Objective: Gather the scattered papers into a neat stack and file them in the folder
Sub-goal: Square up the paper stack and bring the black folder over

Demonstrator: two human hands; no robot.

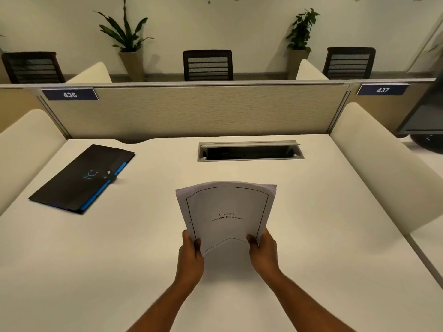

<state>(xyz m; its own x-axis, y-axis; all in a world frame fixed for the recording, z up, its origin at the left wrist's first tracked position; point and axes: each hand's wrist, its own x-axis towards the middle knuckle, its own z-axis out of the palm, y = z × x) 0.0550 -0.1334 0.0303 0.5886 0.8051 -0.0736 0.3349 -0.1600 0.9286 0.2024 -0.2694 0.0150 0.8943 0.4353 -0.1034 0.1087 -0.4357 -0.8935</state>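
A stack of white papers (226, 212) is held above the middle of the desk, its top sheet showing a black border and a short printed title. My left hand (190, 256) grips the stack's lower left corner and my right hand (263, 254) grips its lower right corner. The stack bows upward between them, and its far edges are slightly uneven. A closed black folder (79, 178) with a blue edge strip lies flat on the desk at the far left, apart from both hands.
The white desk (311, 236) has a grey cable slot (250, 151) near its back edge, in front of a beige partition (191, 111). Cream side dividers (383, 164) stand left and right. Chairs and plants are beyond the partition.
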